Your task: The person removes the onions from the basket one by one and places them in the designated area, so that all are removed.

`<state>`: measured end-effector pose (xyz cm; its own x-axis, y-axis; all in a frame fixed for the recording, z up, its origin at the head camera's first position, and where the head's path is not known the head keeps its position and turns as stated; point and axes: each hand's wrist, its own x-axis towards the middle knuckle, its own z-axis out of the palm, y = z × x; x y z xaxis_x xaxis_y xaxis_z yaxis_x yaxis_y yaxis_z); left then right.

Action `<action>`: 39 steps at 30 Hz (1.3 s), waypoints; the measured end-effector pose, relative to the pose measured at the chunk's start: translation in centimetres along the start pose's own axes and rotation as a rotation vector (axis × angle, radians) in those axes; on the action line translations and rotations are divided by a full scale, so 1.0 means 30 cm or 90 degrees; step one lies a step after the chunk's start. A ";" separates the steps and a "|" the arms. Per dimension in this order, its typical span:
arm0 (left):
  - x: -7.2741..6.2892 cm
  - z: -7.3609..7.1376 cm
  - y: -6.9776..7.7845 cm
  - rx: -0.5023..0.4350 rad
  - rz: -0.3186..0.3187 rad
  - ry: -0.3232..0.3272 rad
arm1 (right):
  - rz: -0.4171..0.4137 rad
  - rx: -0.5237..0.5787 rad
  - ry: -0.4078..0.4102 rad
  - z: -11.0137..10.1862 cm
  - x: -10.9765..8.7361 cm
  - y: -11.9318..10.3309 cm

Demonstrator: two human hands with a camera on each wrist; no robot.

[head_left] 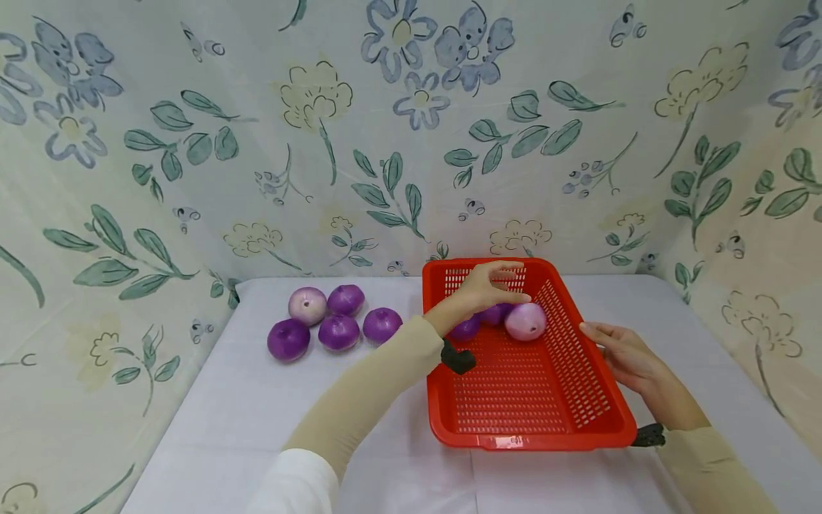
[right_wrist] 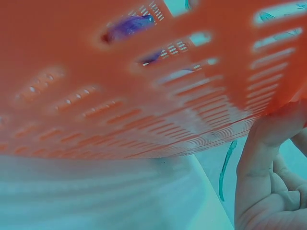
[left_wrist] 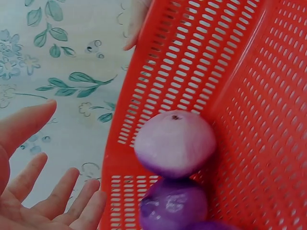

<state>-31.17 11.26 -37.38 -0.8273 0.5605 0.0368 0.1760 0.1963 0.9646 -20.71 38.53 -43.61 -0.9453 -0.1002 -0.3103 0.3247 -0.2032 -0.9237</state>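
A red plastic basket with slotted walls holds purple onions at its far end. One pale onion shows most clearly; a darker onion lies against it in the left wrist view. My left hand reaches over these onions, its fingers spread and apart, with nothing between them. In the left wrist view, the left hand appears beside the basket wall. My right hand holds the basket's right rim, thumb on top. Seen from below in the right wrist view, the right hand has bent fingers at the rim.
Several purple onions sit grouped on the white-covered table, left of the basket. A floral curtain hangs behind the table and along its sides. Dark wrist mounts sit near both sleeves.
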 end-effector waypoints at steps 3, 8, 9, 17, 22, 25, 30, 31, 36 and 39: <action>0.018 0.042 -0.018 0.023 -0.004 0.008 | 0.000 -0.001 0.002 -0.002 0.004 0.003; 0.039 0.098 -0.050 0.019 -0.009 0.018 | 0.004 -0.003 0.006 -0.001 0.007 0.002; 0.042 0.108 -0.057 0.028 -0.012 0.022 | 0.004 -0.004 0.006 0.000 0.007 0.002; 0.059 0.141 -0.098 0.109 -0.023 0.028 | 0.001 0.002 -0.002 0.005 0.014 0.001; 0.062 0.150 -0.117 0.113 -0.035 0.025 | 0.001 0.005 -0.001 0.008 0.015 0.005; 0.062 0.158 -0.130 0.123 -0.044 0.034 | 0.003 0.011 -0.007 0.010 0.015 0.005; 0.060 0.165 -0.136 0.156 -0.032 0.036 | 0.000 0.021 -0.010 0.010 0.012 0.003; 0.060 0.166 -0.137 0.164 -0.030 0.035 | 0.001 0.021 -0.010 0.009 0.010 0.002; 0.061 0.172 -0.144 0.222 -0.025 0.021 | -0.001 0.019 -0.007 0.006 0.005 0.002; 0.063 0.176 -0.148 0.257 -0.012 -0.003 | -0.002 0.019 -0.004 0.002 0.004 0.006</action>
<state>-30.69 15.70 -42.96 -0.8302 0.5572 0.0175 0.3566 0.5066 0.7850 -20.76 38.43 -43.82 -0.9461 -0.1057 -0.3062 0.3230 -0.2329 -0.9173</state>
